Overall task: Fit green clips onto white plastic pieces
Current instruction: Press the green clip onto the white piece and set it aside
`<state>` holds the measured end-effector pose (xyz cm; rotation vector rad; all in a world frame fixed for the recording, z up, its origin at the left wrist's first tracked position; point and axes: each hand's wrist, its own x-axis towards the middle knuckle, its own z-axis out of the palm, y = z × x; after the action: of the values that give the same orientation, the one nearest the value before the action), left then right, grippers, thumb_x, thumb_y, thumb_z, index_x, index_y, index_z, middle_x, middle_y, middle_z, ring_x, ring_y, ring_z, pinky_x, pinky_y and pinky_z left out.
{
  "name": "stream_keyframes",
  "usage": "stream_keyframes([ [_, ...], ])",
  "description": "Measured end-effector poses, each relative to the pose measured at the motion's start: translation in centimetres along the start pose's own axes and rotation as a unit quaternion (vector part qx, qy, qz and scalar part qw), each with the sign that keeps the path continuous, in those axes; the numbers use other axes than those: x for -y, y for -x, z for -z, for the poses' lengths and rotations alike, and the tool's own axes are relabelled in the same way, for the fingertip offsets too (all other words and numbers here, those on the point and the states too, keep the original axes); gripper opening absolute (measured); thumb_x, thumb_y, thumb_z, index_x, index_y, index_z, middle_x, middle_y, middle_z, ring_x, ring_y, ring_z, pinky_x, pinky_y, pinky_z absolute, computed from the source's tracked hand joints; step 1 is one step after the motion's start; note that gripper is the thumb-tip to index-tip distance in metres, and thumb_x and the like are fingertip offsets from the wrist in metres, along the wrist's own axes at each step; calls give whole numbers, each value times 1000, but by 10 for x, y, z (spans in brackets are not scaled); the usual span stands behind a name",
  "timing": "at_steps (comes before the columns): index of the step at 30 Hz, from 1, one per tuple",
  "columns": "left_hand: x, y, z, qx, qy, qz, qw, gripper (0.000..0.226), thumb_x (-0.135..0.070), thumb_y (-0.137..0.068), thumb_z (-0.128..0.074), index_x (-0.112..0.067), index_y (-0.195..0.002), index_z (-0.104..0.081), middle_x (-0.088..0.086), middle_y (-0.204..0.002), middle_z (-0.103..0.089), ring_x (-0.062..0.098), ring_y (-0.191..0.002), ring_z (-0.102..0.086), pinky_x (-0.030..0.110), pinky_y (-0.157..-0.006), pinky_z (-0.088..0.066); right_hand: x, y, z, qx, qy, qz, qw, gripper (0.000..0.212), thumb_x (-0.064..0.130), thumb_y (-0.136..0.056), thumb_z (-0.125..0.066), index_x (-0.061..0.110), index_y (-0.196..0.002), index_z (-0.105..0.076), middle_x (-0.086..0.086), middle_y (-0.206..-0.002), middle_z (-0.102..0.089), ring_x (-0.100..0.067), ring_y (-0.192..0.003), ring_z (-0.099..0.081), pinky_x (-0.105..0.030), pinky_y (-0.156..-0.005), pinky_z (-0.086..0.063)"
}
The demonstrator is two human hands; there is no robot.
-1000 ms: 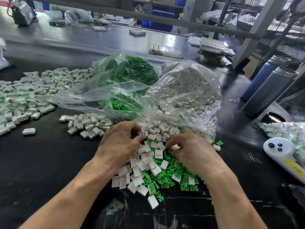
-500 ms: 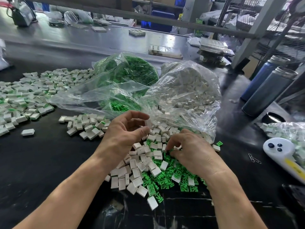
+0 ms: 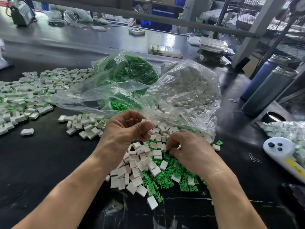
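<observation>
A heap of loose white plastic pieces [image 3: 140, 164] and green clips [image 3: 166, 179] lies on the black table in front of me. My left hand [image 3: 125, 129] is lifted above the heap and pinches one white piece [image 3: 145, 120] between thumb and fingers. My right hand [image 3: 189, 151] is down on the heap with curled fingertips among the pieces; what they hold is hidden. Behind the heap, a clear bag of white pieces [image 3: 189, 93] and a clear bag of green clips [image 3: 132, 71] lie open.
A big spread of fitted white-and-green pieces [image 3: 33, 96] covers the left of the table, with a smaller group [image 3: 82, 124] nearer. At right stand two metal flasks [image 3: 270, 86], a white controller [image 3: 280, 151], a paperclip [image 3: 254, 157] and another filled bag [image 3: 287, 131].
My left hand has risen off the heap, carrying a white piece up toward the bag's mouth. My right hand stayed low on the heap, shifting only slightly.
</observation>
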<state>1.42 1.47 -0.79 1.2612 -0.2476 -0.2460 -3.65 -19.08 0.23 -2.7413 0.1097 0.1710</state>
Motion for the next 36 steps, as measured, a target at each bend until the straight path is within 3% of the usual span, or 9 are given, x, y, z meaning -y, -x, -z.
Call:
stream_keyframes([
  [10,0,1,-1,-18,15,-3,1000,26,-30,-66,-86,-20,-88,-79,17,-87,-77,26,-69,-73,33,-64,-62,-4,-1,-2,-12,-11,43,999,15,29,-96,-70,39,-93,-61,26,-103,-56,3,-98,-52,-24,-95,-44],
  [15,1,0,-4,-14,30,17,999,23,-28,-73,-82,-16,-92,-78,21,-97,-77,29,-78,-77,30,-66,-63,-4,-2,-6,-91,-226,51,969,16,20,-94,-73,34,-92,-66,13,-88,-69,7,-83,-64,-8,-68,-51],
  [19,5,-2,-4,0,46,38,998,26,-22,-82,-75,-7,-103,-70,22,-102,-77,31,-83,-77,29,-66,-63,2,-4,-12,-123,-395,56,909,18,19,-96,-73,37,-98,-69,8,-86,-71,0,-72,-64,-16,-63,-52],
  [24,6,0,-7,13,60,49,997,38,-31,-75,-81,-8,-104,-71,21,-106,-77,29,-86,-77,28,-66,-62,12,-4,-16,-135,-495,66,856,17,14,-98,-71,29,-105,-74,-1,-85,-73,-13,-65,-62,-27,-60,-56],
  [32,5,0,-7,10,88,50,995,37,-31,-71,-84,-10,-100,-73,22,-107,-77,27,-84,-77,27,-63,-61,15,-4,-15,-123,-505,63,852,24,12,-91,-77,18,-114,-75,-3,-91,-79,-16,-65,-70,-23,-63,-59],
  [36,4,0,-7,10,84,53,995,36,-29,-71,-83,-10,-100,-73,21,-107,-77,25,-82,-75,27,-63,-60,14,-5,-17,-143,-506,69,848,13,15,-98,-69,17,-109,-75,-4,-87,-78,-18,-68,-71,-29,-61,-61],
])
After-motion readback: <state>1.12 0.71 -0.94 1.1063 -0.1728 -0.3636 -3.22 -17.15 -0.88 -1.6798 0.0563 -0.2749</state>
